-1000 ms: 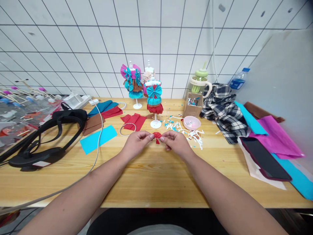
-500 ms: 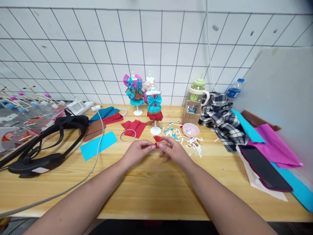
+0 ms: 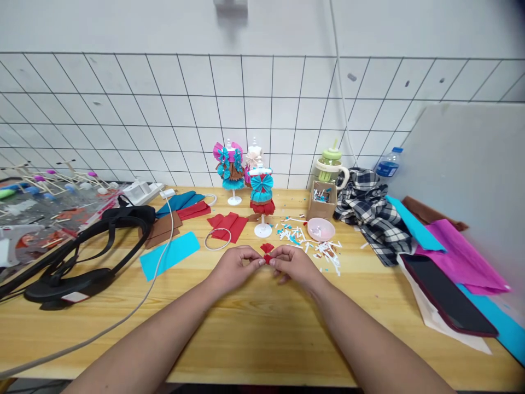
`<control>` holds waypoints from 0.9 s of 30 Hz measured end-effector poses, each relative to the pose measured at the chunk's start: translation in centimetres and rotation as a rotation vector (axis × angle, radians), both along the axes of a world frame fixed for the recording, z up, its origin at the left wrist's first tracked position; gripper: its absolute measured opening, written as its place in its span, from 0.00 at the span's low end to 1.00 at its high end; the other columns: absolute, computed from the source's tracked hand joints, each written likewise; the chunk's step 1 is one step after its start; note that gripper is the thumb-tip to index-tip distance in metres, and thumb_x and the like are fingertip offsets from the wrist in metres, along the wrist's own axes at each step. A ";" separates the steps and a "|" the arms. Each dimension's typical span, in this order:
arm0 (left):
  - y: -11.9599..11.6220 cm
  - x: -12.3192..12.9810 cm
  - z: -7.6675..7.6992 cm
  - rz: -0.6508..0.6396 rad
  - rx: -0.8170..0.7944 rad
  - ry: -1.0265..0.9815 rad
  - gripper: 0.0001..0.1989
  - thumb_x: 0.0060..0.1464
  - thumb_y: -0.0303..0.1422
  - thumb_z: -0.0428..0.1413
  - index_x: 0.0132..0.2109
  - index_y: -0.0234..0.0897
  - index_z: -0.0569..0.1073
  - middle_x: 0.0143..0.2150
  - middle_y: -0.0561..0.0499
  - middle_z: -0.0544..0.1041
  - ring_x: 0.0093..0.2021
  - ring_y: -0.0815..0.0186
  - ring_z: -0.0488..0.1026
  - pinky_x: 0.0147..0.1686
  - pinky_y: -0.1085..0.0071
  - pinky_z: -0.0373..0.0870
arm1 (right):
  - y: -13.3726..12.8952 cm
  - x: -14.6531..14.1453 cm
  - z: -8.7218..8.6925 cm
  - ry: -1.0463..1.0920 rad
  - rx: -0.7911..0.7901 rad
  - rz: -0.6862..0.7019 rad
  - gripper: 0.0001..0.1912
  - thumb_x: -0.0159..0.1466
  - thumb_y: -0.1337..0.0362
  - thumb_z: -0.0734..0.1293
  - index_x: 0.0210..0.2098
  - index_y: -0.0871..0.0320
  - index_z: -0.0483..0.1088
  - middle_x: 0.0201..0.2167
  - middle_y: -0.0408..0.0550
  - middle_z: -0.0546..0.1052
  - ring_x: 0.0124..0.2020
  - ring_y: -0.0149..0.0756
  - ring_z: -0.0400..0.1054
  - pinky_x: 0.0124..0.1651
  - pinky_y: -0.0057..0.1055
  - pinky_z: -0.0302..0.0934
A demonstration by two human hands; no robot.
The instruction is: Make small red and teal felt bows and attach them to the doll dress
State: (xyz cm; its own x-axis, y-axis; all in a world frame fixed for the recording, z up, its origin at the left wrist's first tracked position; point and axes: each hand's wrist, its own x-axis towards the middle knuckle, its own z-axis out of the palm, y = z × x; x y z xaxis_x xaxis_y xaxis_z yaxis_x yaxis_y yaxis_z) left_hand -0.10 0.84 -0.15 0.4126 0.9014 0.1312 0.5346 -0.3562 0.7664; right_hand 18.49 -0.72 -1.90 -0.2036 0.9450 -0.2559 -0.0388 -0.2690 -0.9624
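A small red pleated paper bow (image 3: 267, 249) is pinched between my two hands above the wooden table. My left hand (image 3: 237, 266) grips its left side between thumb and index finger. From the right, my right hand (image 3: 296, 265) holds it with thumb and fingertips. The bow's upper part fans out and a smaller red part shows below the fingertips. Just beyond stands a mini dress form (image 3: 262, 191) in a turquoise bow top and red frilled skirt. Behind it are a second dress form (image 3: 232, 169) in pink, turquoise and brown, and a partly hidden pale one (image 3: 254, 156).
Red paper (image 3: 233, 225), a metal ring (image 3: 217, 239) and a turquoise sheet (image 3: 170, 255) lie left. White scraps surround a pink bowl (image 3: 321, 230). A black headset (image 3: 110, 273) with a cable, a phone (image 3: 447, 295), a cardboard box (image 3: 322, 205) and checked cloth (image 3: 373, 213) flank the work area.
The camera view has tilted upward, so everything sits lower. My right fingers have closed in on the red bow, and its fan now looks more spread, with a lower part showing.
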 end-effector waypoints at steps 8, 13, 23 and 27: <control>0.0 -0.4 0.8 -0.122 -0.085 -0.058 0.13 0.52 0.41 0.55 0.28 0.35 0.75 0.29 0.50 0.77 0.32 0.65 0.72 0.35 0.71 0.66 | -0.1 0.7 0.4 0.216 -0.082 0.028 0.18 0.46 0.57 0.75 0.32 0.58 0.69 0.24 0.39 0.72 0.23 0.25 0.66 0.20 0.20 0.60; 0.2 -0.4 0.5 -0.039 -0.109 -0.095 0.14 0.50 0.44 0.58 0.33 0.36 0.76 0.34 0.49 0.79 0.37 0.61 0.73 0.40 0.69 0.67 | -0.2 0.3 0.5 0.097 0.001 0.006 0.16 0.48 0.57 0.73 0.31 0.59 0.68 0.22 0.39 0.71 0.20 0.24 0.63 0.16 0.17 0.53; 0.0 0.3 -0.2 0.034 -0.215 -0.241 0.14 0.48 0.43 0.60 0.31 0.34 0.76 0.31 0.49 0.78 0.34 0.63 0.73 0.36 0.70 0.67 | -0.4 0.1 0.7 0.105 0.010 -0.009 0.21 0.49 0.59 0.73 0.41 0.56 0.67 0.22 0.37 0.70 0.20 0.26 0.62 0.16 0.20 0.56; 0.1 0.2 0.0 0.008 -0.137 -0.142 0.13 0.49 0.42 0.59 0.32 0.35 0.77 0.33 0.48 0.79 0.36 0.62 0.74 0.39 0.69 0.67 | -0.3 0.2 0.7 0.069 0.021 -0.001 0.19 0.49 0.57 0.72 0.39 0.56 0.70 0.27 0.41 0.72 0.23 0.27 0.64 0.17 0.20 0.57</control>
